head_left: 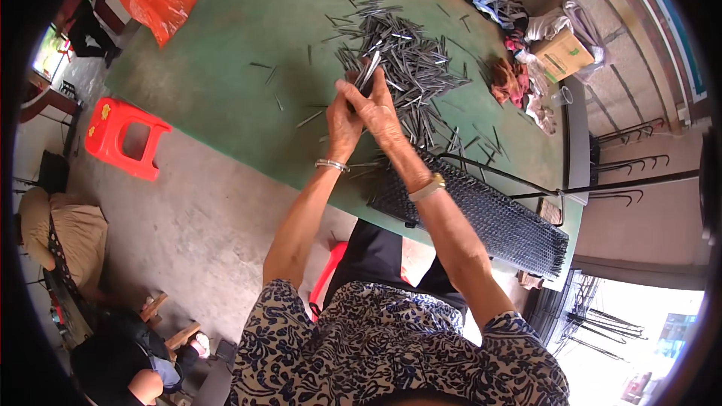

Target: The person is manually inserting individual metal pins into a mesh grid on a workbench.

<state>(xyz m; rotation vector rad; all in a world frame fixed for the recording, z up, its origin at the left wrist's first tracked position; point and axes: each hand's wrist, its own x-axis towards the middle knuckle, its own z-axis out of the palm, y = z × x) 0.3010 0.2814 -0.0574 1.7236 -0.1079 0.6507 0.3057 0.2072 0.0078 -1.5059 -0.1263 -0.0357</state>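
Note:
My left hand and my right hand are pressed together over the green table. Both are closed around a small bundle of slim, dark grey metal-looking pieces, whose ends stick out beyond the fingers. Most of the left fingers are hidden behind the bundle and the other hand. Just past my hands spreads a large loose heap of the same slim pieces, with strays scattered around it. Near my right forearm lies a long black rack with a dense grid of small openings or pegs.
An orange plastic bag lies at the table's far left. Cloths and a cardboard box crowd the right side by the wall. A dark rod crosses above the rack. A red stool stands left; a person sits lower left.

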